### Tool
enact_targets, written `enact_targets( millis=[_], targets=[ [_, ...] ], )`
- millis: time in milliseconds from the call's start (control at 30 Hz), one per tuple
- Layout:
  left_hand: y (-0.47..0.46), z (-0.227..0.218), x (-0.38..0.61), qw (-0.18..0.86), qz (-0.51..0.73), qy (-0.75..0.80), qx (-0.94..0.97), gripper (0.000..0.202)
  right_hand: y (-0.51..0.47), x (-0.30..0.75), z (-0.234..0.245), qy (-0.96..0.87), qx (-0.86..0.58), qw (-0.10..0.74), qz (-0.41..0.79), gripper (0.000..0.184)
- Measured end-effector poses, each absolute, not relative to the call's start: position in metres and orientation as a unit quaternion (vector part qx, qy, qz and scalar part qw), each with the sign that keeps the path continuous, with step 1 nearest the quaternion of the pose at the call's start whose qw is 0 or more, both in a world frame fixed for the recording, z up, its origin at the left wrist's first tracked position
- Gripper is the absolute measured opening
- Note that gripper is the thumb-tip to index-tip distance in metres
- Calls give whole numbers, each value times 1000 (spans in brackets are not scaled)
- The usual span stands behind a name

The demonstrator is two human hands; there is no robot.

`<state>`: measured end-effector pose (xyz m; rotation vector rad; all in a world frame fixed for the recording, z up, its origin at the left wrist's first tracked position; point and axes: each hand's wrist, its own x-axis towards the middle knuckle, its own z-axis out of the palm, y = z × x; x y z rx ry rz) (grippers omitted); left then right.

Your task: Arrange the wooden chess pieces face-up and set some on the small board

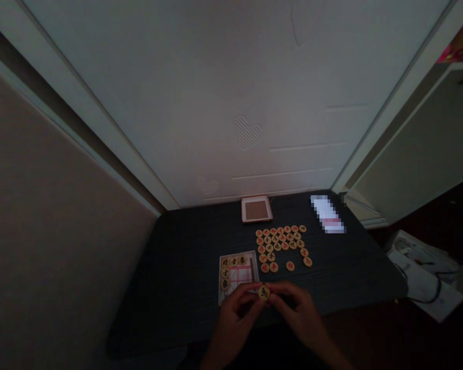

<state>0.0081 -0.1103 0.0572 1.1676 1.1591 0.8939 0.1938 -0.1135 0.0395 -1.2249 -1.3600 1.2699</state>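
Note:
Between the fingertips of my left hand (237, 316) and my right hand (295, 311) is a round xiangqi piece (264, 293) with a black character facing up. Both hands pinch it near the table's front edge. Just beyond my left hand lies a shallow white box (219, 280), partly covered by that hand. Inside it, several black-character pieces (234, 261) line the top and left sides over a red-lined sheet. To the box's right, rows of xiangqi pieces (278, 246) with red and black characters lie flat on the table.
The dark table (170, 267) stands against a white panel with heart patterns. A white-rimmed box lid (270, 208) with a brown centre lies at the back. A pixelated pale object (326, 213) is at the back right. A white container (428, 277) stands right of the table.

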Motion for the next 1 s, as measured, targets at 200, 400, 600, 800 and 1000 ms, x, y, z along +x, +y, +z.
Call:
enact_targets(
  millis=[200, 400, 600, 800, 1000],
  targets=[
    [-108, 59, 8, 470, 391, 529, 588, 24, -113, 194, 35, -550, -507, 438, 499, 30],
    [-108, 59, 12, 470, 403, 528, 581, 21, -113, 193, 41, -547, -506, 442, 499, 28],
    [-108, 56, 13, 498, 411, 518, 561, 16, -114, 193, 39, -558, -501, 434, 499, 28],
    [-108, 57, 14, 491, 418, 522, 558, 18, -114, 193, 42, -558, -497, 438, 500, 28],
    [-111, 61, 14, 503, 399, 515, 568, 18, -113, 194, 42, -537, -509, 446, 504, 30]
  ],
)
